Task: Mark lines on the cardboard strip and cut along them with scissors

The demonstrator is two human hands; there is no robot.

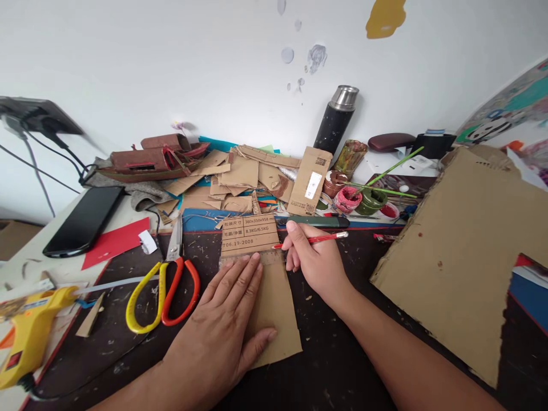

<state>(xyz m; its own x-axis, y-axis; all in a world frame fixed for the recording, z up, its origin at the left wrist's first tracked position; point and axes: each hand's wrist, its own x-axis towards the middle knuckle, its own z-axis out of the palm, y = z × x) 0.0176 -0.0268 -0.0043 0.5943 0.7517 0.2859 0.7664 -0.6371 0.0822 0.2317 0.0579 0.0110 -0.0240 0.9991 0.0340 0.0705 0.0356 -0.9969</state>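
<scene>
A strip of brown cardboard with printed text on its far part lies on the dark work surface. Across it sits a clear ruler. My left hand lies flat over the cardboard, fingers stretched out, its fingertips pressing on the ruler. In my right hand is a red pencil, gripped with its point at the ruler's far edge, near the right side of the cardboard. Left of my left hand rest scissors with one yellow and one red handle, blades pointing away.
A yellow glue gun and a black phone lie at the left. Cardboard scraps, paint jars and a black thermos line the wall. A large cardboard sheet stands at the right.
</scene>
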